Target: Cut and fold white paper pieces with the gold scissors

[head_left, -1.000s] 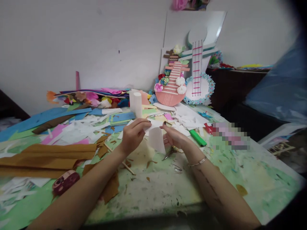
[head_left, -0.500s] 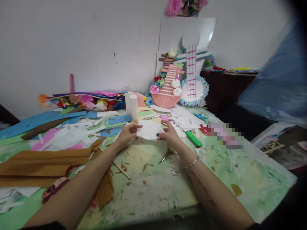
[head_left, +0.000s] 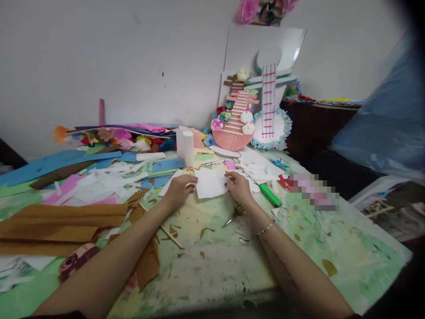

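Observation:
A small white sheet of paper [head_left: 211,182] is held between my two hands, just over the table. My left hand [head_left: 181,188] pinches its left edge, fingertips closed. At its right edge my right hand [head_left: 238,185] grips it between thumb and fingers. Under my right wrist lies a pair of scissors [head_left: 231,217], its handles partly hidden. Another piece of white paper [head_left: 170,182] shows behind my left hand. A white roll [head_left: 188,148] stands upright beyond the sheet, and a green object [head_left: 270,195] lies right of my right hand.
Brown crepe paper [head_left: 63,221], a wooden stick [head_left: 171,237] and paper scraps cover the left of the table [head_left: 212,266]. Paper instrument models, one pink [head_left: 232,135] and one white-blue [head_left: 269,124], lean at the back wall. A dark red case [head_left: 78,261] lies by my left forearm.
The sheet now shows more of its face, tilted towards me and lower at its front edge. Both hands have turned slightly around its edges. The view has shifted a little.

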`<state>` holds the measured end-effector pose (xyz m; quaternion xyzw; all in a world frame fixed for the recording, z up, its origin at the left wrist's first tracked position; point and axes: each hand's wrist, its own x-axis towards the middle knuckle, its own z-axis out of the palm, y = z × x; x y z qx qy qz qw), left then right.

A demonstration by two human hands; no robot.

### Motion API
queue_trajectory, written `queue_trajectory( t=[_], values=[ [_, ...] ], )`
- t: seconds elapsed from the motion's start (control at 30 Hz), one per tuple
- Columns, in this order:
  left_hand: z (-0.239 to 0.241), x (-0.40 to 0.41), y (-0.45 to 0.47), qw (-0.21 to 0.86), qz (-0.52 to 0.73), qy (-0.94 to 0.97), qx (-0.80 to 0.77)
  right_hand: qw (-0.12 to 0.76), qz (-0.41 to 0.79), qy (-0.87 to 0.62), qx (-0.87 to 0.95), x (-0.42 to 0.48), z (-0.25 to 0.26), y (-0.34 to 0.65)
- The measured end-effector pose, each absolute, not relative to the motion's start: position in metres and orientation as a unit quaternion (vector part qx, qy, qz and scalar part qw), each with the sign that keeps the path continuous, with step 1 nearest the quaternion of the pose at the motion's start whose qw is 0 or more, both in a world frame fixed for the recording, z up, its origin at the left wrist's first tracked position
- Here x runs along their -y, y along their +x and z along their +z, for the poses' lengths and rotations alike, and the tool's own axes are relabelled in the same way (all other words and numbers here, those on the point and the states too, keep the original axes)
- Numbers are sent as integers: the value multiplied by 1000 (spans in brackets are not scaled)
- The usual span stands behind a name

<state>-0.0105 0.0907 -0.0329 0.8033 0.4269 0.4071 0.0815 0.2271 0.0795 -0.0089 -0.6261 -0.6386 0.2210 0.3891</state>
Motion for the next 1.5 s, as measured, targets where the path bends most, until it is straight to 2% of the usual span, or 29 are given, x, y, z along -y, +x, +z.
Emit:
queue_trajectory(
  t=[0.13,0.3,0.53,0.9,1.23,1.5],
  values=[
    [-30,-80,-3,-38,332,875,-352,413,215,-617,634,-88,-15,231],
    [-27,-68,8,-82,231,902,-355,421,241,-574,660,-99,-22,230],
    [-23,-65,16,-69,249,892,-371,416,275,-525,690,-107,-32,226],
    [-31,-68,13,-37,243,896,-370,366,214,-628,653,-87,-12,229],
    [-38,-67,14,-17,265,890,-372,360,404,-621,566,-92,-15,227],
    [-33,-66,14,-37,254,885,-389,371,423,-629,536,-96,-17,228]
  ],
)
